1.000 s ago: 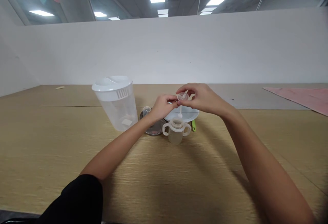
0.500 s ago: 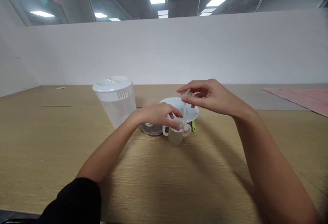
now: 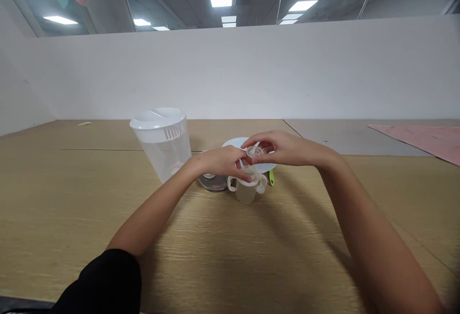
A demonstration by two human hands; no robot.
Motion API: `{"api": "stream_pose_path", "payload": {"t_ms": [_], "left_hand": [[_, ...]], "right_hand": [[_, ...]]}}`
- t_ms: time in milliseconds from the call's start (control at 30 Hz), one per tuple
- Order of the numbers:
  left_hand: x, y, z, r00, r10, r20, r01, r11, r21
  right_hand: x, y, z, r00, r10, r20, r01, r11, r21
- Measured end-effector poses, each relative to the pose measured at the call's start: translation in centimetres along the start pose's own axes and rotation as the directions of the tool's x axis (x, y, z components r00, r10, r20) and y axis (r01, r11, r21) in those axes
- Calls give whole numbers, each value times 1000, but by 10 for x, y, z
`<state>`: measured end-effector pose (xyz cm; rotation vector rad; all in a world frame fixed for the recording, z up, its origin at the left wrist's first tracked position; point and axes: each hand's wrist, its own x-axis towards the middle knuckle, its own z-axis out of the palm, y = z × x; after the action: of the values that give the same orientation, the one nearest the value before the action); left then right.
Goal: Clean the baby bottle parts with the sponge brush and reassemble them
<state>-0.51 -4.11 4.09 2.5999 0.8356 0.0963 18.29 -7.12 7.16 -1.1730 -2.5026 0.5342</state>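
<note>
A translucent two-handled sippy cup (image 3: 246,193) stands upright on the table. My left hand (image 3: 226,163) grips it at the rim, thumb on the near side and fingers behind. Just above the opening, my right hand (image 3: 278,148) pinches a clear round lid (image 3: 254,151) between thumb and fingers. The lid's straw, visible half a second ago, is now mostly out of sight below it. Behind the hands lies a white plate (image 3: 233,142), partly covered by them. A grey round scale-like disc (image 3: 214,184) sits left of the cup, with a pale object on it.
A large white lidded plastic container (image 3: 161,144) stands to the left, behind my left forearm. A green handle (image 3: 271,178) pokes out beside the plate. A pink cloth (image 3: 427,139) lies at the far right, and a small flat beige piece (image 3: 84,123) at the far left.
My right hand has come down and slightly left with the lid, which is now close over the cup's opening. My left hand has stayed on the cup.
</note>
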Motion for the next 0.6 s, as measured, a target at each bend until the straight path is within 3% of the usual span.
{"api": "stream_pose_path", "payload": {"t_ms": [267, 600], "left_hand": [[0, 1, 0, 999, -47, 22, 45, 997, 65], [-1, -2, 0, 999, 15, -50, -14, 1000, 26]], "right_hand": [[4, 7, 4, 995, 66, 78, -68, 998, 18], [1, -3, 0, 996, 83, -29, -80, 990, 115]]}}
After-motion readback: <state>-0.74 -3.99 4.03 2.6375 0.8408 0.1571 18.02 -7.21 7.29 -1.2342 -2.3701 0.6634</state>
